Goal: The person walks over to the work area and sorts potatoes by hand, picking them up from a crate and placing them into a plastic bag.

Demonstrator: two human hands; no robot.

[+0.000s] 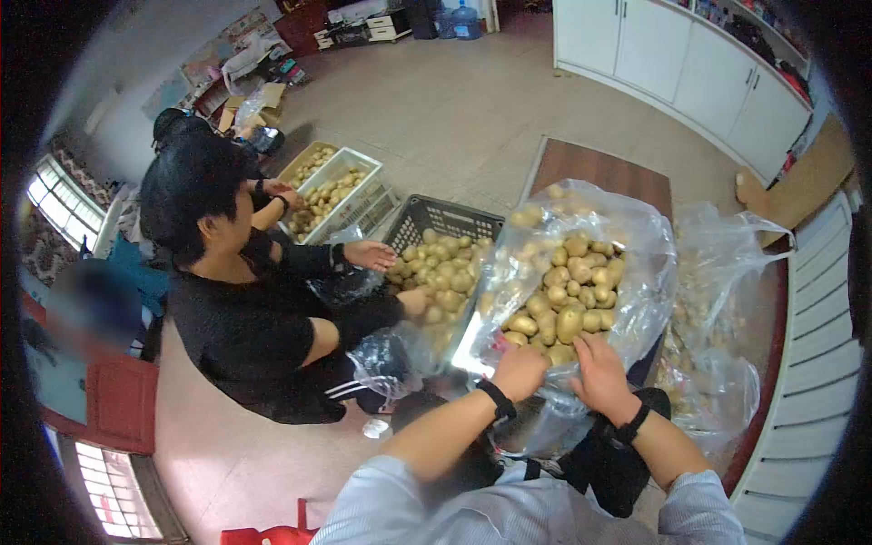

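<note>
A large clear plastic bag of potatoes lies spread wide in front of me, its mouth towards me. My left hand is closed at the bag's near edge; its fingertips are partly hidden. Beside it, my right hand pinches the same edge, thumb below and fingers on top. Those fingers come right up to a larger, long potato at the front of the pile. Whether they touch it I cannot tell. Dark bands circle both my wrists.
On my left a person in black reaches into a dark crate of potatoes. Beyond stand a white crate and a yellowish crate, also with potatoes. More plastic bags lie at right, near a white ribbed panel.
</note>
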